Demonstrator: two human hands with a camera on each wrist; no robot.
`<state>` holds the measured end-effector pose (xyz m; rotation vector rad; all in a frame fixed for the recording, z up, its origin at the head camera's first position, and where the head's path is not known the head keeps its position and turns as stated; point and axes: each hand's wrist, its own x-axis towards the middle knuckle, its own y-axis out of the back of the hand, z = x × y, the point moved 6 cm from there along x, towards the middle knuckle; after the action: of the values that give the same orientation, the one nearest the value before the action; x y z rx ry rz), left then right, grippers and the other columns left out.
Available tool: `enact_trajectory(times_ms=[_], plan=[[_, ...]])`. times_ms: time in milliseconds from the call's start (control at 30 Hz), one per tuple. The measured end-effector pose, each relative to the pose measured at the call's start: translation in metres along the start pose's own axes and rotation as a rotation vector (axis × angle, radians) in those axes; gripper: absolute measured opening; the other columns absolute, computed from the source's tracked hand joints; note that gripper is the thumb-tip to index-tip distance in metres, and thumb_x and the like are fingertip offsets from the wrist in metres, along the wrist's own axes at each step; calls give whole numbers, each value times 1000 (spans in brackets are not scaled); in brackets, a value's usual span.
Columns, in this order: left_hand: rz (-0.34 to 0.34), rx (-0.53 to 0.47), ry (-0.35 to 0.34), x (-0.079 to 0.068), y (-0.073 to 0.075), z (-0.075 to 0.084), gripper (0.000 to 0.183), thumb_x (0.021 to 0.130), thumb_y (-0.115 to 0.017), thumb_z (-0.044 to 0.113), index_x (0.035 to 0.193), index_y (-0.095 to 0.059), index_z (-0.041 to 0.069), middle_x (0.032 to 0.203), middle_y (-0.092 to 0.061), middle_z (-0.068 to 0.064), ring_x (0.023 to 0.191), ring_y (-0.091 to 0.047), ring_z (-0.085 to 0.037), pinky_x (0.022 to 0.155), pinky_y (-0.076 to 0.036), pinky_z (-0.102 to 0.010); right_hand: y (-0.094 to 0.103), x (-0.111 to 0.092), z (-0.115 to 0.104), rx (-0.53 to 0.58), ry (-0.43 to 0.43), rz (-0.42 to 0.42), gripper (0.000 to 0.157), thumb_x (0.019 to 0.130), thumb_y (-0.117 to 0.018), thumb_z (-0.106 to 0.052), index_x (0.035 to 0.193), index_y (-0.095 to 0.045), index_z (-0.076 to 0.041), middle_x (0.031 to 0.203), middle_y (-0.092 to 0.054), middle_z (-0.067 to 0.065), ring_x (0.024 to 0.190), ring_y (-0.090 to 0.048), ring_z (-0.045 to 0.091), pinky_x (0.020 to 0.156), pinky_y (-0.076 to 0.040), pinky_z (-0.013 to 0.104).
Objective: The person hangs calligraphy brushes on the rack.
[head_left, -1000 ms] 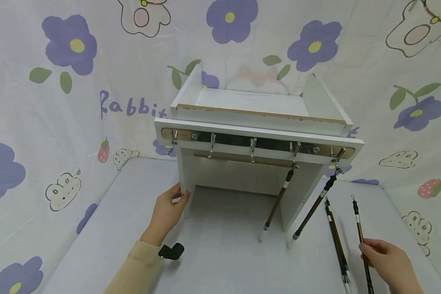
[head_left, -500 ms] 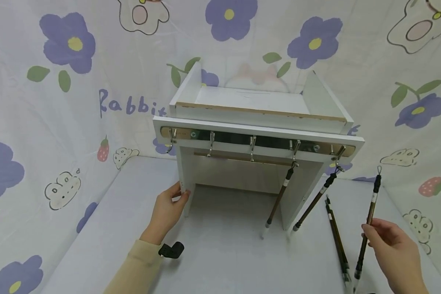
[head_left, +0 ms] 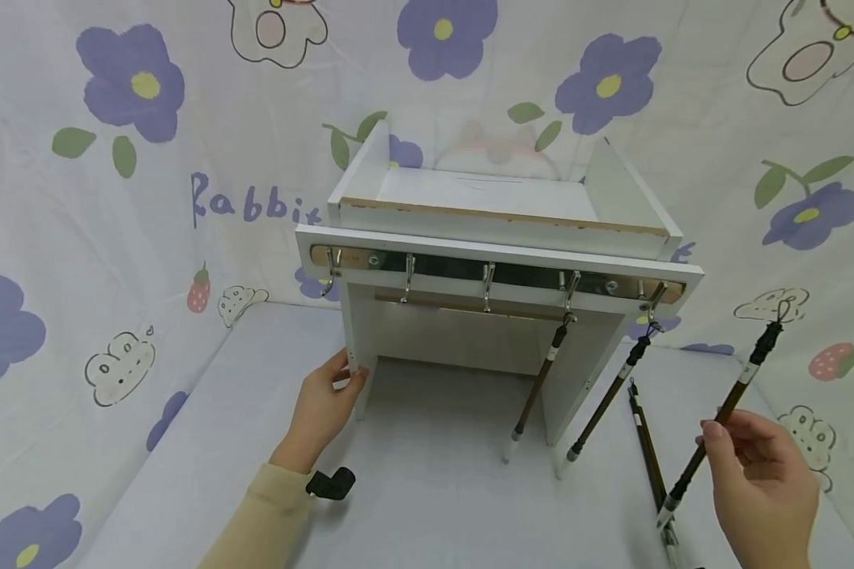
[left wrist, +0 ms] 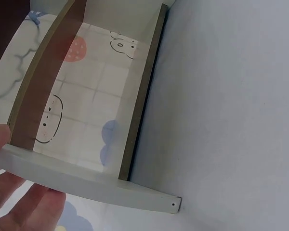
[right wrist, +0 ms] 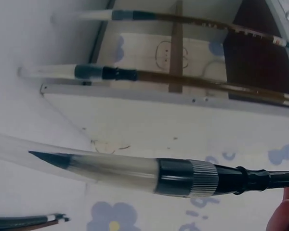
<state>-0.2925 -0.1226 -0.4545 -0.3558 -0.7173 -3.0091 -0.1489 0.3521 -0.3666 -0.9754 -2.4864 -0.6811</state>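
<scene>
My right hand (head_left: 765,478) pinches a calligraphy brush (head_left: 733,405) by its dark handle, its wire loop up and to the right. The brush is tilted, off the table. In the right wrist view, a clear cap covers the dark-tipped bristles (right wrist: 113,168). With thumb inside and fingers outside, my left hand (head_left: 322,412) grips the left side panel of a white shelf (head_left: 494,251). A metal hook strip (head_left: 451,267) runs along the shelf's front. From its two rightmost hooks hang two capped brushes, an inner brush (head_left: 538,389) and an outer brush (head_left: 608,399).
More brushes (head_left: 648,442) lie on the white table to the right of the shelf, partly behind the held brush's lower end. Behind stands a flowered cloth backdrop (head_left: 256,118). A black wrist camera (head_left: 331,484) sits at my left sleeve.
My right hand has raised the brush from the table and tilted its loop end to the right. The hanging brushes sway slightly. My left hand stays on the shelf panel.
</scene>
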Motion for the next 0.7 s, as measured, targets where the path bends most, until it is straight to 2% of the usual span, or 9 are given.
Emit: enact_trajectory(times_ms=[233,433,700], plan=[[4,24,-4,4,0,-1,53,97,-60,34,146,-43,29,136,-53,-1,114,-57,-24,86,-54,-38,-9,-11,-31,68,170,-18,24,86,-65,10,109,-60,12,88,-65,-6,75,-60,7,71,-47,10],[11,48,-4,4,-1,-4,53,98,-57,33,148,-42,21,136,-54,-8,113,-59,-27,83,-55,-41,-22,-17,-48,39,240,-84,27,83,-66,13,110,-61,10,92,-63,-6,77,-59,5,74,-46,8],[31,50,16,4,-1,-3,51,98,-56,33,147,-44,23,136,-55,-8,111,-61,-27,79,-57,-42,-43,-23,-63,65,327,-182,33,78,-68,18,108,-63,7,89,-63,-3,76,-56,4,73,-46,8]])
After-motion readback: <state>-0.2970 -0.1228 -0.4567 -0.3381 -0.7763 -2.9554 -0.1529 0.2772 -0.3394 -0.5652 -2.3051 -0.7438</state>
